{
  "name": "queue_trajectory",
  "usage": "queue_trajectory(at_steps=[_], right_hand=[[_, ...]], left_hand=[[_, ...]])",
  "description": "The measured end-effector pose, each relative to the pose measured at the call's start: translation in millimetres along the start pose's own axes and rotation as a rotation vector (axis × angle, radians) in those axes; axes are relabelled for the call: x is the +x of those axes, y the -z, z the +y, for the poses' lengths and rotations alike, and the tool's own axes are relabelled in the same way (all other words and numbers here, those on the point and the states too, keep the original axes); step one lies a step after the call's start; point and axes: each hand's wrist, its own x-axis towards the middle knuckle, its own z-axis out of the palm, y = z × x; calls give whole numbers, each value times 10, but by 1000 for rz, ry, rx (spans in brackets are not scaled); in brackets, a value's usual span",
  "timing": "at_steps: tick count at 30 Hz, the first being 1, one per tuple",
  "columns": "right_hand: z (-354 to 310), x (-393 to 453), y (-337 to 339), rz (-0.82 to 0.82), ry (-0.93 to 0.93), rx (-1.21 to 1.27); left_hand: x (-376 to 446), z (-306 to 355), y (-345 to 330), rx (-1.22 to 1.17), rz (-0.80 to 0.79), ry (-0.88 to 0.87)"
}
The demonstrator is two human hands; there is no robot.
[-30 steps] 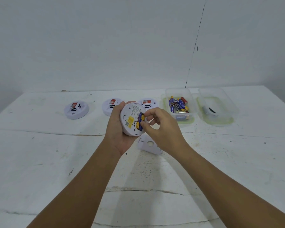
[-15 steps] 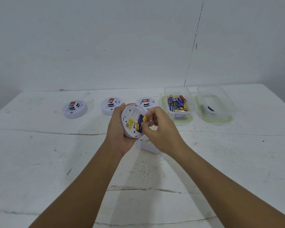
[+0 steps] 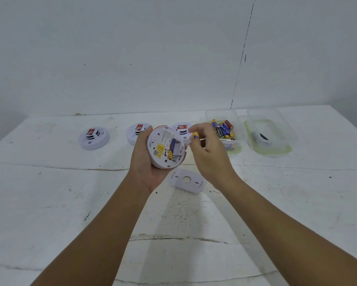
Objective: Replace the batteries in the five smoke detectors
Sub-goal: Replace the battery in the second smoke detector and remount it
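Note:
My left hand (image 3: 145, 162) holds a round white smoke detector (image 3: 163, 148) with its back side up. One blue and yellow battery (image 3: 171, 149) lies in its open compartment, and the slot beside it is bare. My right hand (image 3: 206, 150) pinches another blue and yellow battery (image 3: 195, 135) just right of the detector, lifted clear of it. Three more white detectors rest on the table behind: one far left (image 3: 94, 137), one (image 3: 134, 131) partly behind my left hand, one (image 3: 181, 129) behind the held detector.
A white mounting plate (image 3: 186, 181) lies on the white table (image 3: 70, 203) under my hands. A clear tub (image 3: 238, 131) with several batteries stands at the back right. Beside it, a second clear tub (image 3: 285, 137) holds a dark item. A wall rises behind.
My right hand has pulled one battery out of the detector's compartment and moved it up and to the right. The left hand has tilted the detector slightly.

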Motion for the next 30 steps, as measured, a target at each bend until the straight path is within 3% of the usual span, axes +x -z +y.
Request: queue_trajectory(at_steps=[3, 7, 17, 22, 30], right_hand=[[55, -40, -41, -126, 53, -172], [157, -91, -127, -36, 266, -349], [112, -59, -76, -49, 395, -341], [118, -77, -77, -119, 341, -318], [197, -95, -143, -50, 295, -276]], left_hand=[[-4, 14, -8, 17, -8, 8], [-18, 39, -36, 34, -15, 12], [-3, 72, 9, 50, 17, 23], [32, 61, 48, 67, 35, 14], [82, 21, 72, 83, 85, 30]])
